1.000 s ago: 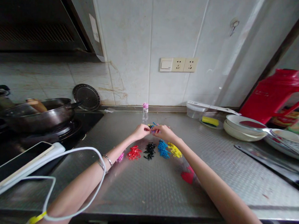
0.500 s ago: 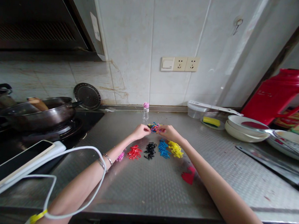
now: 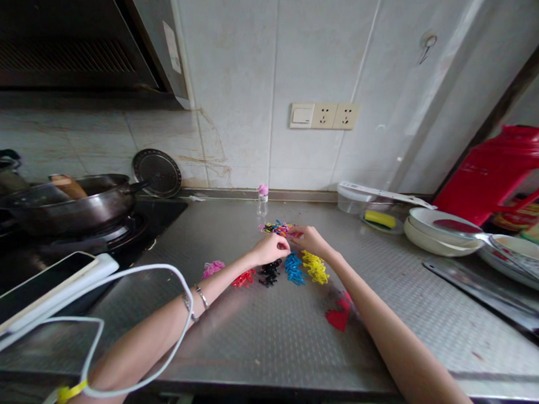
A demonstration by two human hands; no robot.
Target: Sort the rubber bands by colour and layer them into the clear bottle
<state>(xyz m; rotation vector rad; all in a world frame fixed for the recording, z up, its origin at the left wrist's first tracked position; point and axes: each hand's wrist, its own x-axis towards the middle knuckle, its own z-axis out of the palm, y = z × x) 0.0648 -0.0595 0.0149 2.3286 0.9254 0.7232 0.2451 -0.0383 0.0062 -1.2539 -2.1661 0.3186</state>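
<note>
On the steel counter (image 3: 262, 334) lie small plastic clips sorted by colour: a pink pile (image 3: 213, 268), a red pile (image 3: 244, 278), a black pile (image 3: 270, 271), a blue pile (image 3: 295, 268) and a yellow pile (image 3: 315, 267). Behind them is a mixed-colour heap (image 3: 276, 228). My left hand (image 3: 271, 249) is closed in a pinch above the black pile, what it holds too small to make out. My right hand (image 3: 310, 240) is closed at the right edge of the mixed heap, fingertips among the clips. A red piece (image 3: 337, 317) lies beside my right forearm.
A small bottle with a pink cap (image 3: 262, 200) stands behind the heap. At left are a wok (image 3: 65, 206) on the stove and a phone (image 3: 30, 292) with a white cable. At right are a red thermos jug (image 3: 497, 172), stacked bowls (image 3: 439, 232) and a sponge (image 3: 379, 218).
My left hand has left the mixed heap and come back toward me and to the right, over the black pile. The pink pile is now uncovered. My right hand stays at the heap.
</note>
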